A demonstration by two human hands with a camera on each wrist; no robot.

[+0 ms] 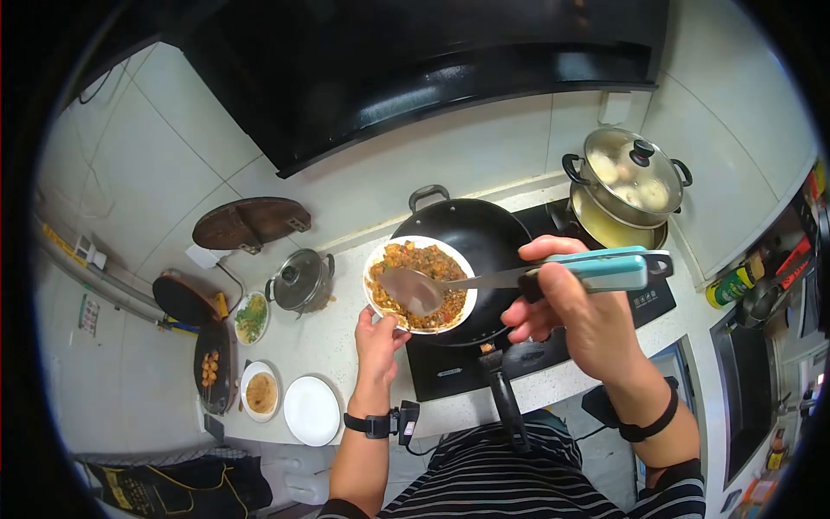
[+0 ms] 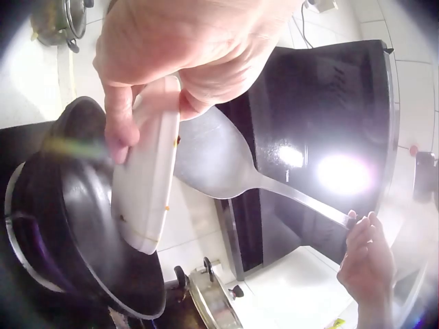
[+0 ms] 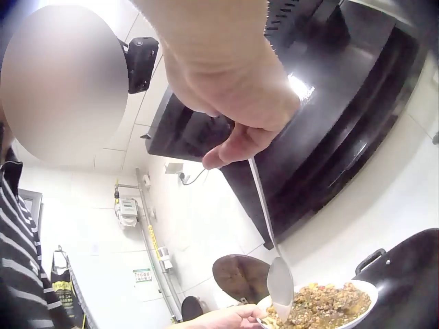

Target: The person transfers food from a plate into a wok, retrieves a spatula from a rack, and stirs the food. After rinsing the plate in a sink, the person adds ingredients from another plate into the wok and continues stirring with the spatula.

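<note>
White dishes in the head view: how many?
4: a food-filled dish in the left hand; on the counter at left, an empty plate, a dish of brown food and a plate of greens. More may be hidden.

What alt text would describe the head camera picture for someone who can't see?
A person's left hand holds a white dish of chopped food while the right hand holds a turquoise-handled metal spatula over the food. A black wok sits on the cooktop; a glass-lidded pot stands farther right.
</note>
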